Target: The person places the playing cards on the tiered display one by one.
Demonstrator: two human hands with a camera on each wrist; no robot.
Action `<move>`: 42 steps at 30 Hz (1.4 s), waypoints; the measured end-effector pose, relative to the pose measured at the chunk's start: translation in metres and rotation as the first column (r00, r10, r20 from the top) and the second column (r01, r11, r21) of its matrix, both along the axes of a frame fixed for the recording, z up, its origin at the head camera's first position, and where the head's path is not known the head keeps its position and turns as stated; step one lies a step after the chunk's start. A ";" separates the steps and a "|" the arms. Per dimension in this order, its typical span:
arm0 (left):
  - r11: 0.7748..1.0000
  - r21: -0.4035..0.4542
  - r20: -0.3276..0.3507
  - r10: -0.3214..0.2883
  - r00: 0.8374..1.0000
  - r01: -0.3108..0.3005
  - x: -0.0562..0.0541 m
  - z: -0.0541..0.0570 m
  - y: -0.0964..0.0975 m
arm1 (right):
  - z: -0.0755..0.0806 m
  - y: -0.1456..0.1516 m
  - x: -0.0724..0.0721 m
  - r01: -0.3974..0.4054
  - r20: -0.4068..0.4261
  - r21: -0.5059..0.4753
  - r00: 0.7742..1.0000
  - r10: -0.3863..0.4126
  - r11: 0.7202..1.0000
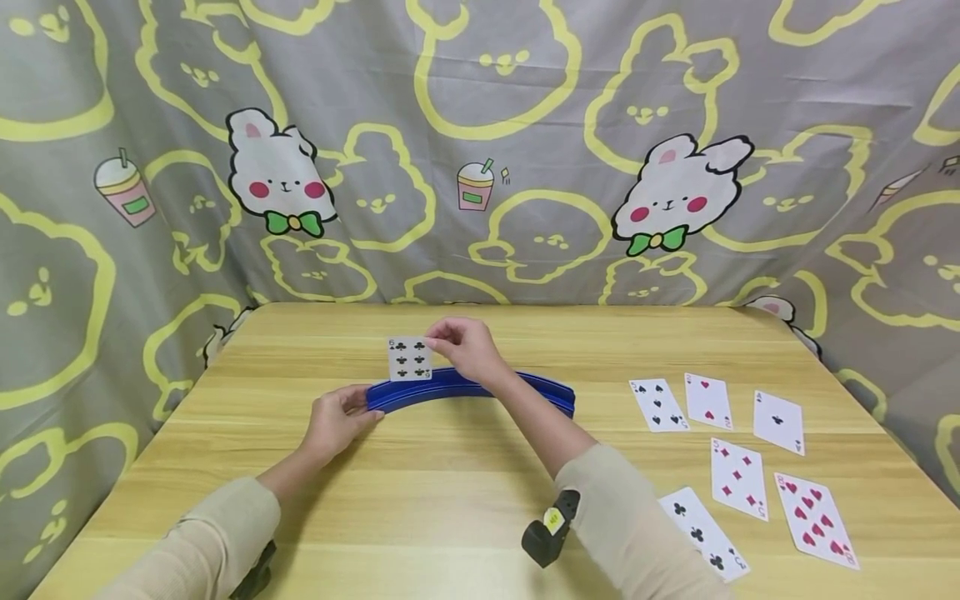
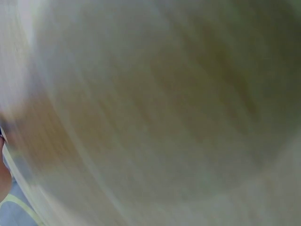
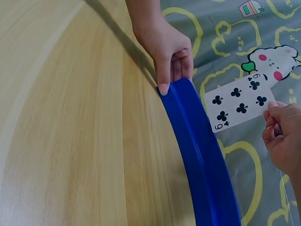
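A patterned curtain [image 1: 420, 175] is hanging behind the table [image 1: 465, 500], where the left hand [image 1: 335, 422] is gripping the blue rack [image 1: 447, 385] by its left end and the right hand [image 1: 467, 348] is pinching the six of clubs [image 1: 410, 360] by its right side. The card is meeting the rack's far edge near that end, though whether it is entering a slot I cannot tell; if its lower edge is missing the slot, it could bend or slip behind, and a loosening left hand could let the rack swivel.

Wood-grain table [image 1: 450, 500] with a curved blue rack [image 1: 457, 383] and six face-up playing cards [image 1: 738, 479]
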State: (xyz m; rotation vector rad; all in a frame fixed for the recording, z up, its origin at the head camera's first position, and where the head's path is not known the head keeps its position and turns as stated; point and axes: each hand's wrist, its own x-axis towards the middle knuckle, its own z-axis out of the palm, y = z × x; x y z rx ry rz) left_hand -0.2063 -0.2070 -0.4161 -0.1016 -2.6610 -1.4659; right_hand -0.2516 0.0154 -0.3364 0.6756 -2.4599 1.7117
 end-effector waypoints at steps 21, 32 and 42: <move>1.000 0.006 -0.025 -0.015 1.000 0.015 -0.002 -0.001 -0.002 | 0.002 -0.016 -0.006 -0.076 -0.011 0.040 0.997 0.077 0.996; 1.000 -0.006 -0.020 -0.009 1.000 0.008 -0.002 -0.001 -0.001 | -0.002 -0.020 -0.006 -0.105 -0.009 0.035 0.994 0.105 0.994; 1.000 -0.002 -0.004 -0.006 1.000 0.006 0.000 0.000 -0.001 | -0.004 -0.023 -0.006 -0.092 -0.020 0.055 0.995 0.093 0.994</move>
